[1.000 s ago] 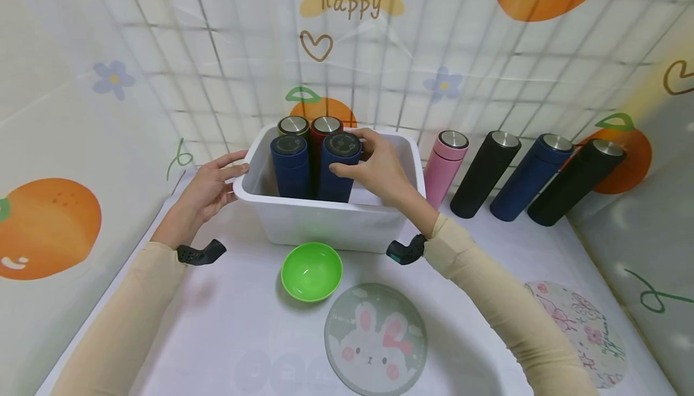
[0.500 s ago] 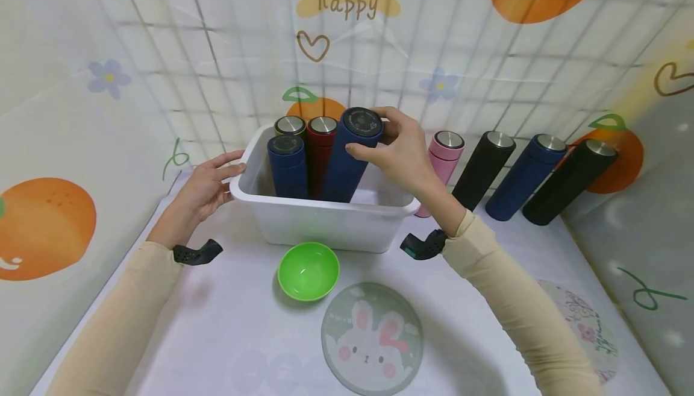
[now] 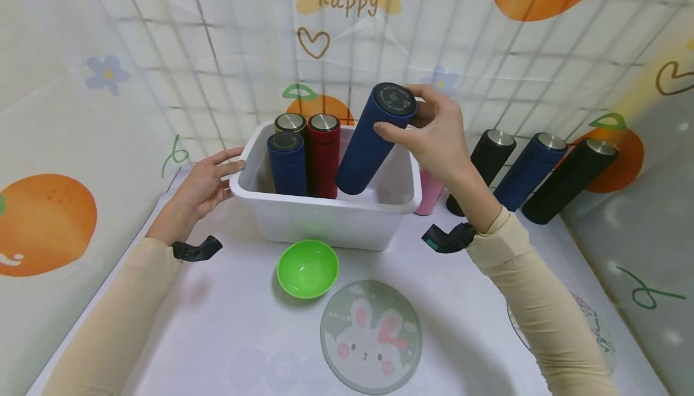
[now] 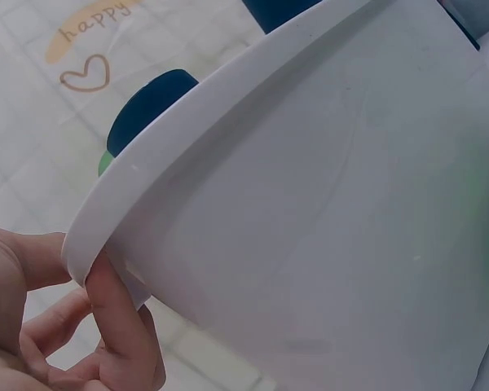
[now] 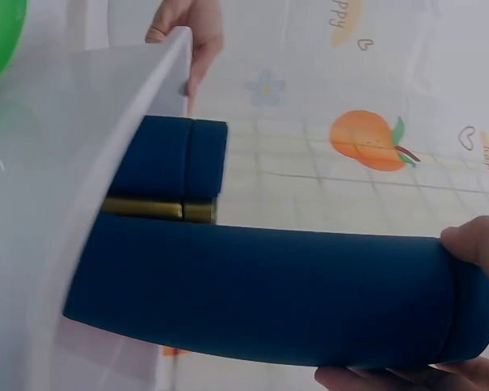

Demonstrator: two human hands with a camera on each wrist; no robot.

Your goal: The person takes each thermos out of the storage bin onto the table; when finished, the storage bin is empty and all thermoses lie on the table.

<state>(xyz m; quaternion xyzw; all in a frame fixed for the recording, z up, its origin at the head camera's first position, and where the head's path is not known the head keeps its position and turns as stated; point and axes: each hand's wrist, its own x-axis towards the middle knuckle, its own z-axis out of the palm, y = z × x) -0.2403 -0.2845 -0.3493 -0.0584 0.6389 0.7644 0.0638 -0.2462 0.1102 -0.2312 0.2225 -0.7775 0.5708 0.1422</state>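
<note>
My right hand (image 3: 439,131) grips a blue thermos bottle (image 3: 374,140) near its lid. The bottle leans over the white plastic bin (image 3: 325,221), its base inside the rim. In the right wrist view the thumb and fingers are round the lid end of the bottle (image 5: 269,293). My left hand (image 3: 203,188) pinches the bin's left rim, thumb and fingers on either side of the wall (image 4: 285,204) in the left wrist view. Inside the bin's left half stand another blue thermos (image 3: 287,167), a red thermos (image 3: 324,161) and an olive one (image 3: 290,121), mostly hidden.
Right of the bin, a pink thermos (image 3: 430,194) is partly behind my right arm, beside black (image 3: 490,155), blue (image 3: 528,173) and black (image 3: 569,182) ones. A green bowl (image 3: 307,269) and a rabbit-print round mat (image 3: 371,339) lie in front. A flowered mat (image 3: 596,330) is partly covered by my sleeve.
My right hand has lifted the front blue thermos up and to the right, away from the red one, tilting it. The left hand has stayed on the bin rim.
</note>
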